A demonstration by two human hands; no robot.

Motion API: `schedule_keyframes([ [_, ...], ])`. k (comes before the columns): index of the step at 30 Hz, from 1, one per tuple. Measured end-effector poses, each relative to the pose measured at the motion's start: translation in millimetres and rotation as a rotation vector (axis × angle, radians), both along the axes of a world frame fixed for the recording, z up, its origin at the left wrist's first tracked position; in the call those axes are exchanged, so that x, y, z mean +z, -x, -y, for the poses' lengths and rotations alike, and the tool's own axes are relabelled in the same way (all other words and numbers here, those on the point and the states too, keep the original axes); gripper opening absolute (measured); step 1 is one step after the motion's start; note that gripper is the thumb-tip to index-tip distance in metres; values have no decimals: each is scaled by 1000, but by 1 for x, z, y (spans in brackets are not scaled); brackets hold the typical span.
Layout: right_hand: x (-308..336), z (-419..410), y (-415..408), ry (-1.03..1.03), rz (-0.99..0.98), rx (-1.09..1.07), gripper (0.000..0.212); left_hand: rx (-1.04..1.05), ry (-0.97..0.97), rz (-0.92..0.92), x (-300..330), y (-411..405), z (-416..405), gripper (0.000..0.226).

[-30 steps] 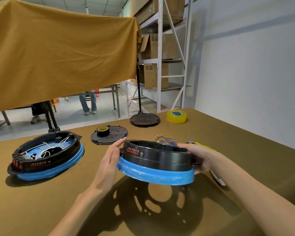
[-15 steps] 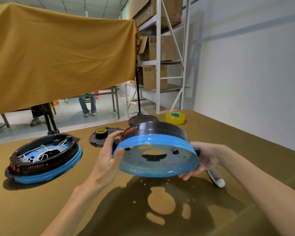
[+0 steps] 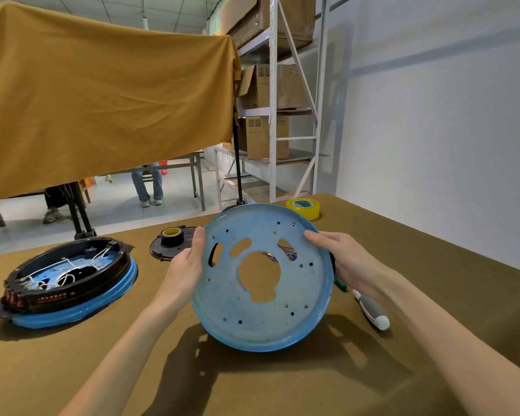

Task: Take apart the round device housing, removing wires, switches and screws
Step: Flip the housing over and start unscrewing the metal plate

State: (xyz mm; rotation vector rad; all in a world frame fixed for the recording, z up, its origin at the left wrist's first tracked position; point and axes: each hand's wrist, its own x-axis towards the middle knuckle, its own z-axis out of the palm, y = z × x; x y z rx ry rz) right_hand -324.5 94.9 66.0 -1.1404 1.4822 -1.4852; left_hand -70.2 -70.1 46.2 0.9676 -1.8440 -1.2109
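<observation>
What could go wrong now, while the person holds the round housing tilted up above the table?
1. The housing is held only at its rim by the left hand and right hand; it might slip.
2. Loose wires show through its holes and may snag.
3. Lowered carelessly, it could land on the screwdriver lying beside it.

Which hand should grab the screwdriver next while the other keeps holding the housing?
Right, probably. The screwdriver lies just below the right hand; the left hand grips the housing on the far rim.
</observation>
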Motion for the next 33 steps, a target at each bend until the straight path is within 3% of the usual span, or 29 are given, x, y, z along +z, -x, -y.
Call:
schedule_keyframes([
  [5, -8, 6, 7, 28, 42, -16, 21, -119, 17, -53, 2, -7, -2, 73],
  [7, -13, 4, 11, 106, 22, -51, 26, -200, 103, -76, 2, -14, -1, 68],
  [10, -14, 3, 9, 198, -183, -104, 27, -237, 210, -90, 3, -18, 2, 57],
  [13, -16, 3, 8, 229, -374, -92, 20, -216, 296, -124, 7, -18, 0, 69],
  [18, -13, 3, 9, 233, -521, -134, 39, -203, 437, -181, 11, -22, -7, 68],
  [22, -12, -1, 8, 177, -797, -210, 58, -214, 776, -48, 5, -25, -13, 77],
  [24, -16, -7, 13, 93, -937, -171, 72, -211, 902, 87, -4, -25, -14, 85],
  [26, -23, -13, 18, -30, -993, -74, 73, -197, 1013, 185, -14, -26, -13, 90],
  [28, -31, -16, 19, -148, -921, -10, 63, -219, 1108, 241, -23, -27, -13, 92],
  [33, -30, -4, -3, -317, -209, -26, 21, -330, 1304, 347, -47, -22, -20, 92],
])
